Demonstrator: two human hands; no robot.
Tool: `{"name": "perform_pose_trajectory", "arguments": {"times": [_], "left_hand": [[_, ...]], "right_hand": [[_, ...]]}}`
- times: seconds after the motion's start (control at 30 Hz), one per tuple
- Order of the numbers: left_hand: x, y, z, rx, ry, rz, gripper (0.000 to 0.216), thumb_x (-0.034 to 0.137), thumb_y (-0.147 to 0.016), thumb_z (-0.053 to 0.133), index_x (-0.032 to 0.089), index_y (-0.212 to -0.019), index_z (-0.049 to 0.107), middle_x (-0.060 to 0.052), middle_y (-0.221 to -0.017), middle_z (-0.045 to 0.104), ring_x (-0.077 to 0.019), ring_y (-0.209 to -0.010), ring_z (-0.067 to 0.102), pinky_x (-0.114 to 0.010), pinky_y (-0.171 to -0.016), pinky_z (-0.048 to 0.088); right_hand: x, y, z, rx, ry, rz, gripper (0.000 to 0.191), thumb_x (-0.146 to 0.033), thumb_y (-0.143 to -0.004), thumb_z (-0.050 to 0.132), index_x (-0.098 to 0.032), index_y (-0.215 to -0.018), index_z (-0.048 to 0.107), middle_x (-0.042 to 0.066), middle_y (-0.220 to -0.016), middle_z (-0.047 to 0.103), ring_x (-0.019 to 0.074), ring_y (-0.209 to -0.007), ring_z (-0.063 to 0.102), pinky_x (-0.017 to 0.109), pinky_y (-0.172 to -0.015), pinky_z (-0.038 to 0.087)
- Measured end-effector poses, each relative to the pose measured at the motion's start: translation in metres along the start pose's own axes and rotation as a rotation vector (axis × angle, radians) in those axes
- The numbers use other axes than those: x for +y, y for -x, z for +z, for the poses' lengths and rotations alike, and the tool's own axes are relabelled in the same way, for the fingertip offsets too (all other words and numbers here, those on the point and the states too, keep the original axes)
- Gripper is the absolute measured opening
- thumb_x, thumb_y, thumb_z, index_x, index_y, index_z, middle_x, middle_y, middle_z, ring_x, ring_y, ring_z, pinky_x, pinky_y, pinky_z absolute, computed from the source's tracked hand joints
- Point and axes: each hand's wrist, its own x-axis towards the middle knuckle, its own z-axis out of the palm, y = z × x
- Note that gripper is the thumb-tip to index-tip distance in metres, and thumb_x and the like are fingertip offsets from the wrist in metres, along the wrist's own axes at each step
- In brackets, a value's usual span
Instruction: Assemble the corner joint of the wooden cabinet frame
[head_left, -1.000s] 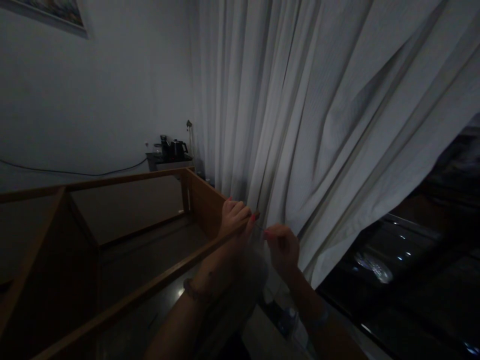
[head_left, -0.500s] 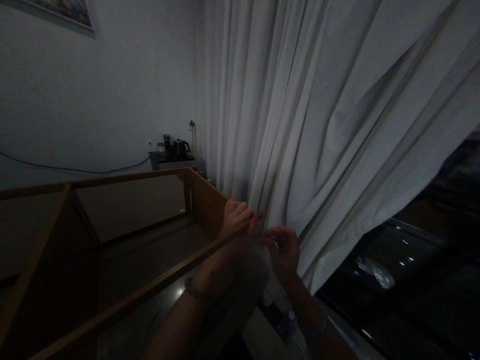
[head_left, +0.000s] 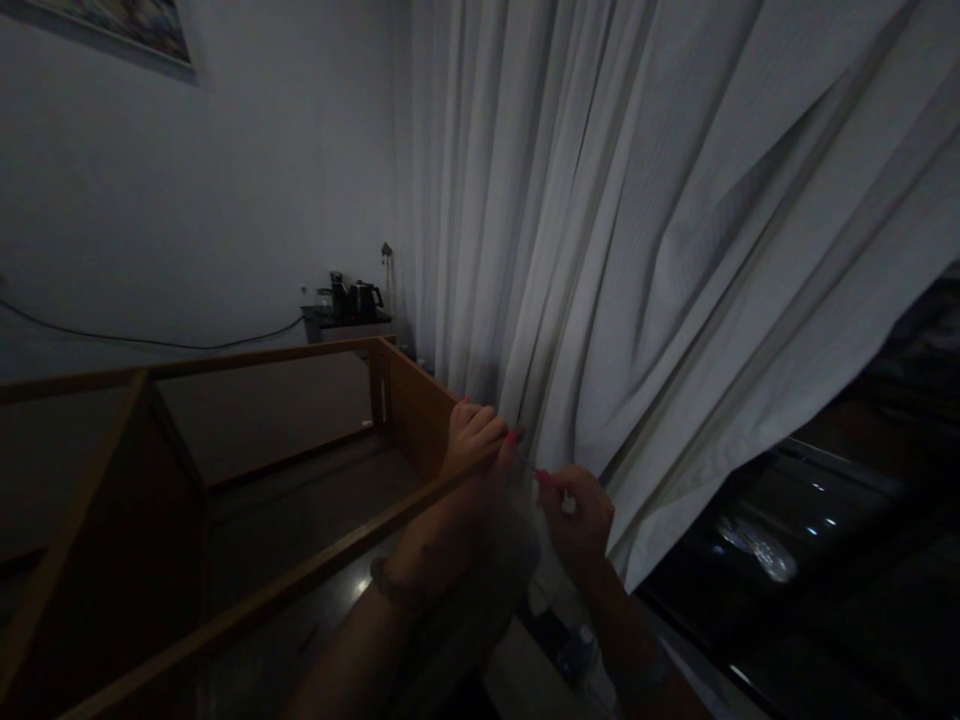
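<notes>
Wooden shelf unit [head_left: 367,532], lower left; left hand [head_left: 476,435] clasping its corner, centre of frame; right hand [head_left: 577,512], right of centre, pinching a thin rod [head_left: 527,465].

Wooden frame [head_left: 337,553]: brown, open on the facing side; upright divider [head_left: 112,540] and end panel [head_left: 416,405] bound one compartment. Near rail [head_left: 262,599] runs diagonally from lower left to the far corner, gripped there by the left hand [head_left: 474,438]. Thin rod [head_left: 527,464]: slants from that corner to the right hand's [head_left: 577,512] pinched fingertips; too dark to tell whether its tip is seated.
</notes>
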Motion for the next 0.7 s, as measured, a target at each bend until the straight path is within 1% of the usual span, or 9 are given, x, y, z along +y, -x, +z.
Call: {"name": "perform_pose_trajectory", "arguments": {"times": [0.13, 0.2, 0.23, 0.33, 0.4, 0.47, 0.5, 0.6, 0.7], "left_hand": [[-0.002, 0.001, 0.003, 0.019, 0.004, -0.003, 0.031, 0.032, -0.092, 0.032, 0.022, -0.068, 0.049, -0.002, -0.074, 0.051, -0.0193, -0.088, 0.046, -0.044, -0.100, 0.031], [-0.002, 0.001, 0.002, 0.007, 0.001, 0.004, 0.030, 0.032, -0.092, 0.032, 0.022, -0.069, 0.049, -0.002, -0.073, 0.051, -0.0195, -0.088, 0.046, -0.044, -0.099, 0.032], [-0.001, 0.000, 0.001, 0.000, -0.001, 0.008, 0.030, 0.032, -0.091, 0.032, 0.022, -0.069, 0.050, -0.002, -0.073, 0.051, -0.0196, -0.088, 0.046, -0.044, -0.099, 0.032], [-0.001, 0.000, 0.000, -0.017, -0.002, 0.012, 0.029, 0.031, -0.091, 0.033, 0.022, -0.068, 0.048, -0.002, -0.074, 0.051, -0.0197, -0.088, 0.046, -0.044, -0.097, 0.033], [-0.001, 0.000, 0.000, -0.010, -0.001, 0.010, 0.029, 0.031, -0.091, 0.033, 0.022, -0.067, 0.047, -0.002, -0.073, 0.051, -0.0196, -0.087, 0.046, -0.043, -0.096, 0.034], [-0.001, 0.000, 0.001, 0.002, 0.001, 0.009, 0.029, 0.032, -0.091, 0.032, 0.022, -0.068, 0.047, -0.002, -0.073, 0.051, -0.0197, -0.087, 0.046, -0.043, -0.095, 0.034], [-0.001, 0.000, 0.001, 0.008, 0.001, 0.009, 0.030, 0.032, -0.091, 0.032, 0.022, -0.068, 0.047, -0.002, -0.073, 0.051, -0.0197, -0.087, 0.046, -0.043, -0.096, 0.034], [-0.001, 0.000, 0.001, 0.015, -0.007, 0.015, 0.031, 0.032, -0.092, 0.031, 0.022, -0.068, 0.048, -0.002, -0.073, 0.051, -0.0196, -0.086, 0.046, -0.043, -0.097, 0.033], [0.000, -0.001, 0.000, -0.016, -0.023, 0.023, 0.030, 0.031, -0.092, 0.031, 0.022, -0.071, 0.051, -0.002, -0.073, 0.052, -0.0194, -0.086, 0.046, -0.043, -0.098, 0.033]], "right_hand": [[-0.019, 0.003, 0.001, -0.089, -0.163, 0.319, 0.035, -0.032, -0.091, 0.052, -0.020, -0.058, 0.051, -0.006, -0.048, 0.048, 0.0097, -0.046, 0.046, 0.022, -0.048, 0.037], [-0.022, 0.000, -0.001, -0.143, -0.223, 0.387, 0.036, -0.033, -0.091, 0.051, -0.020, -0.057, 0.050, -0.006, -0.048, 0.047, 0.0095, -0.046, 0.046, 0.022, -0.048, 0.037], [-0.022, -0.003, -0.002, -0.166, -0.233, 0.383, 0.037, -0.034, -0.091, 0.050, -0.020, -0.057, 0.050, -0.006, -0.048, 0.047, 0.0096, -0.047, 0.045, 0.022, -0.048, 0.037], [-0.013, -0.010, -0.007, -0.207, -0.233, 0.302, 0.028, -0.033, -0.089, 0.054, -0.020, -0.065, 0.055, -0.004, -0.055, 0.052, 0.0109, -0.053, 0.049, 0.023, -0.053, 0.040], [-0.004, -0.014, -0.009, -0.196, -0.259, 0.235, 0.011, -0.033, -0.085, 0.061, -0.021, -0.086, 0.060, -0.003, -0.066, 0.058, 0.0118, -0.058, 0.052, 0.024, -0.057, 0.044], [0.004, -0.015, -0.010, -0.182, -0.308, 0.149, 0.024, -0.032, -0.082, 0.066, -0.024, -0.104, 0.058, -0.002, -0.079, 0.062, 0.0122, -0.062, 0.055, 0.026, -0.061, 0.047], [0.007, -0.016, -0.010, -0.187, -0.325, 0.089, 0.026, -0.031, -0.082, 0.067, -0.025, -0.105, 0.058, -0.001, -0.082, 0.064, 0.0126, -0.064, 0.056, 0.027, -0.062, 0.049], [0.013, -0.015, -0.009, -0.203, -0.331, -0.089, 0.016, -0.025, -0.083, 0.067, -0.026, -0.098, 0.062, 0.001, -0.083, 0.067, 0.0152, -0.072, 0.062, 0.029, -0.065, 0.051], [0.017, -0.014, -0.010, -0.214, -0.337, -0.198, 0.020, -0.023, -0.084, 0.065, -0.026, -0.103, 0.062, 0.004, -0.088, 0.070, 0.0184, -0.081, 0.066, 0.033, -0.068, 0.054]]}}
